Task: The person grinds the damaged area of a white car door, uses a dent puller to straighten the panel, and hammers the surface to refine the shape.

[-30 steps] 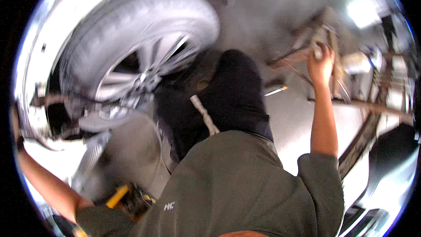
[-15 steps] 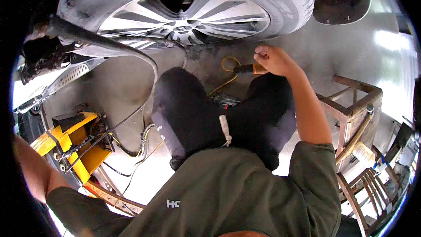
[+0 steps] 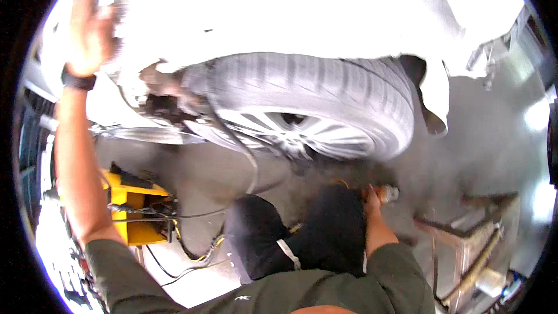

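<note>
My left hand, with a dark band on its wrist, is raised at the upper left by the white car body. Its thumb stands away from the stretched fingers, and motion blurs their tips; whether it touches the body I cannot tell. Low beside my right knee, my right hand is closed round a corded power tool, whose greyish end juts out to the right. Ahead of my knees stands a dusty wheel, its tyre grey and its spoked rim facing me.
A dark hose hangs from the torn area left of the wheel. A yellow metal unit with cables stands at left. At right is a wooden stool with a long handle leaning on it.
My left arm has swung from low at the left up to the car body. The right hand has lowered and taken hold of the power tool. The view has tilted up, showing more of the car.
</note>
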Action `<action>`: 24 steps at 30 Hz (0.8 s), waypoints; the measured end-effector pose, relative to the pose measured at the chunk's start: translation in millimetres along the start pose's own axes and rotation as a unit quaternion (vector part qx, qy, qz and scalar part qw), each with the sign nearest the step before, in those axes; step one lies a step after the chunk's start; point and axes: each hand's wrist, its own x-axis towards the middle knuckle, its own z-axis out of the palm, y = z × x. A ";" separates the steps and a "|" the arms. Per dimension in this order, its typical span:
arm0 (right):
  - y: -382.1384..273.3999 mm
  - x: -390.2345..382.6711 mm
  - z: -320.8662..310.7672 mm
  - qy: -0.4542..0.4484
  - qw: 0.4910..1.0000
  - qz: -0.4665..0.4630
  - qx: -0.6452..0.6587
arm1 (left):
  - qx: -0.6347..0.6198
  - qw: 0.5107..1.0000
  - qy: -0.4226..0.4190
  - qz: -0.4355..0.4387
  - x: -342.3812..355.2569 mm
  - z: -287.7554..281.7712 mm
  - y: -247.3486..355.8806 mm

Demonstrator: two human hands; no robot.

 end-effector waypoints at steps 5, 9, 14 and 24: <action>-24.8 -35.3 -9.6 0.123 0.985 0.081 0.092 | -0.007 1.000 0.011 0.021 10.1 -8.3 23.4; -64.7 -94.7 24.3 -0.162 0.956 -0.004 0.244 | -0.058 0.998 0.021 0.012 23.9 -14.6 31.7; -140.4 -205.0 112.7 -0.118 0.951 -0.015 0.286 | -0.128 0.987 -0.087 -0.049 15.1 -31.8 28.4; -235.1 -530.7 317.5 -0.020 0.991 0.039 0.129 | -0.173 0.941 -0.269 -0.109 19.6 -74.2 25.6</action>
